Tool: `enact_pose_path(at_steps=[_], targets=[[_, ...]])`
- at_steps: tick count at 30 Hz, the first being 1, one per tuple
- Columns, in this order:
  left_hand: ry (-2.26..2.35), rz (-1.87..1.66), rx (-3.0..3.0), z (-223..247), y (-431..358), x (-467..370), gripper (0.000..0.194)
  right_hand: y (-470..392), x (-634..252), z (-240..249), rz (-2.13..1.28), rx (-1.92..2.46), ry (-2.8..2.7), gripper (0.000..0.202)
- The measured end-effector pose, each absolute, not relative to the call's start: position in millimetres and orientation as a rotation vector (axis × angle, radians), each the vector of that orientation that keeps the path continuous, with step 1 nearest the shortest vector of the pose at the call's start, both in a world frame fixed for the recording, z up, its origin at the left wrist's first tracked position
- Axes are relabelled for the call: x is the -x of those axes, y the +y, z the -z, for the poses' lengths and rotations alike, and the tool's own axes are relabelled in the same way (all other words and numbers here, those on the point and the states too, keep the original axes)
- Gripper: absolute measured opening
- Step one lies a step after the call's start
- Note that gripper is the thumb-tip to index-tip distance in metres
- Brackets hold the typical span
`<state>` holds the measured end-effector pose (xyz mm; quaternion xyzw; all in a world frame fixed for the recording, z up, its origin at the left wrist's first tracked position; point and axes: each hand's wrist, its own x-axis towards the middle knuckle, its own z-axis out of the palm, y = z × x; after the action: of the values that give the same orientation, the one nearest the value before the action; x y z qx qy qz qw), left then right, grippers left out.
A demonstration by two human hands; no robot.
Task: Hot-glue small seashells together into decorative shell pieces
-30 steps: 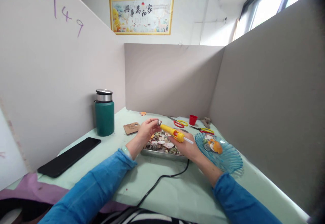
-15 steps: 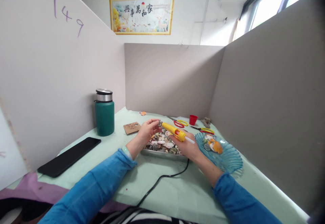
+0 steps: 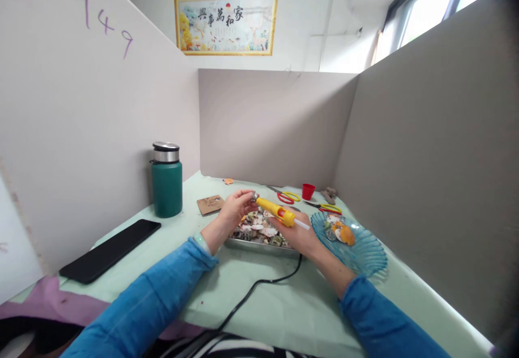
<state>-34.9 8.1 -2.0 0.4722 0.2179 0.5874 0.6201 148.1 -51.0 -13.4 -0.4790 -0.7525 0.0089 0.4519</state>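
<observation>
My right hand [image 3: 298,234] is wrapped round a yellow hot glue gun [image 3: 275,210], with a clear glue stick [image 3: 302,224] poking out of its back end. The gun's nozzle points up and left, right at a small greyish shell [image 3: 254,196] pinched in the fingertips of my left hand [image 3: 235,209]. Whether nozzle and shell touch is too small to tell. Below both hands lies a metal tray [image 3: 259,247] heaped with mixed shells [image 3: 259,228], partly covered by the hands and the gun.
To the right is a blue glass plate [image 3: 371,255] bearing several shells. Behind stand a red cup [image 3: 308,191] and two pairs of scissors [image 3: 286,198]. A brown card [image 3: 210,204], a green bottle [image 3: 167,189] and a black phone [image 3: 111,250] are on the left. A black cord [image 3: 259,282] crosses the front.
The glue gun and my right hand have shifted very slightly to the left. Otherwise both hands keep their places and grips.
</observation>
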Motion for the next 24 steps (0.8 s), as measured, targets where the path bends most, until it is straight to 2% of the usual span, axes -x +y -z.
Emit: enact_pose_path(at_steps=[16,24], targets=[[0.532,-1.346,-1.106,-1.3,4.0,34.0,0.023,-47.7,-149.1,16.3,-0.022,1.166,-1.764,0.028],[0.614,-1.418,-1.121,0.3,3.9,32.3,0.024,-41.5,-158.0,13.9,0.149,1.620,-1.945,0.040]])
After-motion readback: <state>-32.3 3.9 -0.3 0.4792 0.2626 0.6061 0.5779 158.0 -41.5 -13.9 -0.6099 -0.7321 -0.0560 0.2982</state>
